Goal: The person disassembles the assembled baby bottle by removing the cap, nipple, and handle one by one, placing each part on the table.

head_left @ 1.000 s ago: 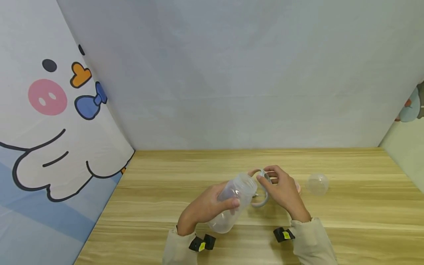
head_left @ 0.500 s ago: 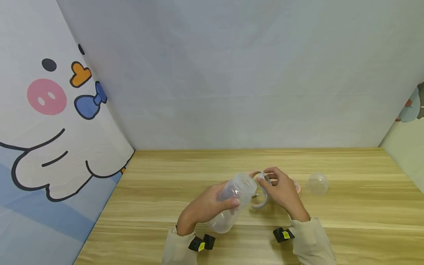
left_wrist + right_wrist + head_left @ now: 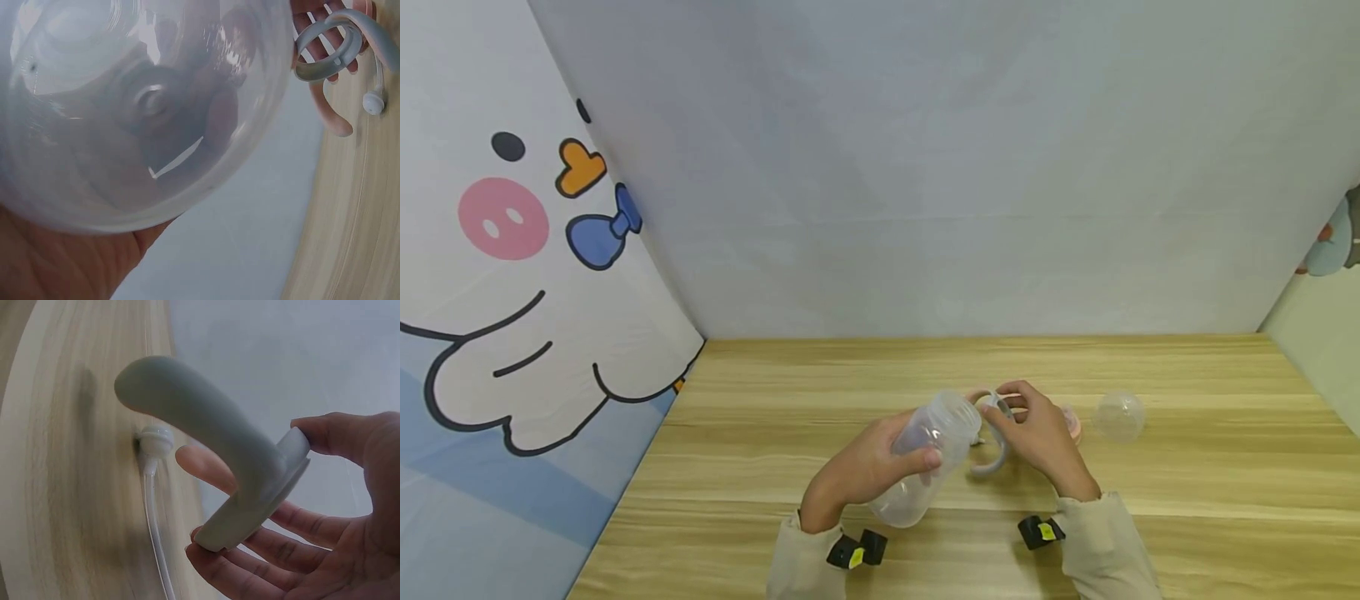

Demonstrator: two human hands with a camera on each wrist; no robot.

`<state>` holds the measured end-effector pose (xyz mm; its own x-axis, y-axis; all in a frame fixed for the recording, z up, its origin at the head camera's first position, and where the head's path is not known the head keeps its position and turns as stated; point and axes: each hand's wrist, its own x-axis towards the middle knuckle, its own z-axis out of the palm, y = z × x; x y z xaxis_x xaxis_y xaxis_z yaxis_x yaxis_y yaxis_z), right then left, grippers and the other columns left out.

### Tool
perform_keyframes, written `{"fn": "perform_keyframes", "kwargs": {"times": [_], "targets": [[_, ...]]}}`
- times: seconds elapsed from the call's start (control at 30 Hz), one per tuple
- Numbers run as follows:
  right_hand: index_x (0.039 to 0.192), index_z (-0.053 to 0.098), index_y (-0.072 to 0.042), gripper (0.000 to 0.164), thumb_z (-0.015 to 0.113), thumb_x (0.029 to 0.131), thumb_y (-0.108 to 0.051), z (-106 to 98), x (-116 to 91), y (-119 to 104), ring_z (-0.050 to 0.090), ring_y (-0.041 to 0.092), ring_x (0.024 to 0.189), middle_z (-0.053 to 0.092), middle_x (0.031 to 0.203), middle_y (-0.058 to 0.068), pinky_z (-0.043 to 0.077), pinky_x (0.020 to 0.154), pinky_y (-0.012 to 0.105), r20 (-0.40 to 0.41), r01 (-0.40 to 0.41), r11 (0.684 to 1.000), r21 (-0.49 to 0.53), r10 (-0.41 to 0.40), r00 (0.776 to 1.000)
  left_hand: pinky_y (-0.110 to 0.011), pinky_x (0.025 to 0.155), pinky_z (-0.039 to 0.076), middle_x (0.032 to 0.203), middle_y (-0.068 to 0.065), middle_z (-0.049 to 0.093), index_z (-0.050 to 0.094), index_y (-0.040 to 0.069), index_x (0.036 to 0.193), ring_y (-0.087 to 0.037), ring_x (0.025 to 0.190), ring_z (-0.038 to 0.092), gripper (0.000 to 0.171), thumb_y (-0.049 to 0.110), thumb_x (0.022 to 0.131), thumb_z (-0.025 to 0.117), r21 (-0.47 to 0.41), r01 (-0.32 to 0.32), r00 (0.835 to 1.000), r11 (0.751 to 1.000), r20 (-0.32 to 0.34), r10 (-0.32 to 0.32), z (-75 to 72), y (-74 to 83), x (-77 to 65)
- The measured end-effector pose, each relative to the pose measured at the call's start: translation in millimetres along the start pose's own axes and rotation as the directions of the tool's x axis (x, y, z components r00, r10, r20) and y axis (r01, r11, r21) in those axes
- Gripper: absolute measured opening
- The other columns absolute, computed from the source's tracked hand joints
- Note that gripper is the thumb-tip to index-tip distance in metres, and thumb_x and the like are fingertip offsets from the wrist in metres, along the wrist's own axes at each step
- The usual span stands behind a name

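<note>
My left hand (image 3: 861, 467) grips a clear baby bottle (image 3: 955, 427) round its body, thumb across the side. The bottle leans with its uncovered mouth up and to the right; its rounded bottom (image 3: 150, 100) fills much of the left wrist view. My right hand (image 3: 1041, 433) pinches a two-handled bottle grip ring (image 3: 250, 512) between thumb and fingertips, just right of the bottle's mouth. One curved handle is grey and the other is pinkish (image 3: 331, 115). A thin clear straw (image 3: 155, 531) with a white weighted ball (image 3: 156, 442) lies on the table beyond the ring.
On the wooden table (image 3: 775, 400), a clear dome cap (image 3: 1119, 417) stands to the right of my right hand. A pink round part (image 3: 1072, 423) lies partly hidden behind that hand. A pale cloth wall (image 3: 970, 250) rises at the table's back edge.
The ring in my right hand has tilted slightly, its grey handle dropping a little. More of the pink part shows beside that hand. My left hand and the bottle stay nearly still.
</note>
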<state>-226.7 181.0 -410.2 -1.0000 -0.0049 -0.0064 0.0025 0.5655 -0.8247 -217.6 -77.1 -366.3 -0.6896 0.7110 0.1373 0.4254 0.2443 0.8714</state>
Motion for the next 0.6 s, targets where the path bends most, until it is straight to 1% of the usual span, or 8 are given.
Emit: {"fn": "perform_keyframes", "kwargs": {"times": [0.2,0.6], "targets": [[0.138,0.052,-0.004,0.053,0.061,0.1,-0.04,0.3,-1.6,-0.4,0.065,0.042,0.116,0.06,0.136,0.028,0.055,0.095,0.052,0.002,-0.007,1.0,-0.027,0.007,1.0,-0.026,0.072,0.057,0.101,-0.013,0.069,0.059,0.009,0.133,-0.003,0.078,0.064,0.072,0.07,0.094,0.052,-0.012,0.018,1.0,1.0,0.001,-0.018,-1.4,-0.5,-2.1],[0.137,0.052,-0.002,0.052,0.062,0.1,-0.037,2.1,-3.7,-0.7,0.064,0.043,0.118,0.061,0.135,0.029,0.055,0.096,0.052,-0.002,-0.016,0.999,-0.05,0.016,1.0,-0.026,0.072,0.056,0.101,-0.013,0.069,0.059,0.009,0.132,-0.002,0.078,0.063,0.073,0.07,0.094,0.052,0.001,0.013,1.0,1.0,-0.006,-0.013,-2.0,2.2,-5.7]]}}
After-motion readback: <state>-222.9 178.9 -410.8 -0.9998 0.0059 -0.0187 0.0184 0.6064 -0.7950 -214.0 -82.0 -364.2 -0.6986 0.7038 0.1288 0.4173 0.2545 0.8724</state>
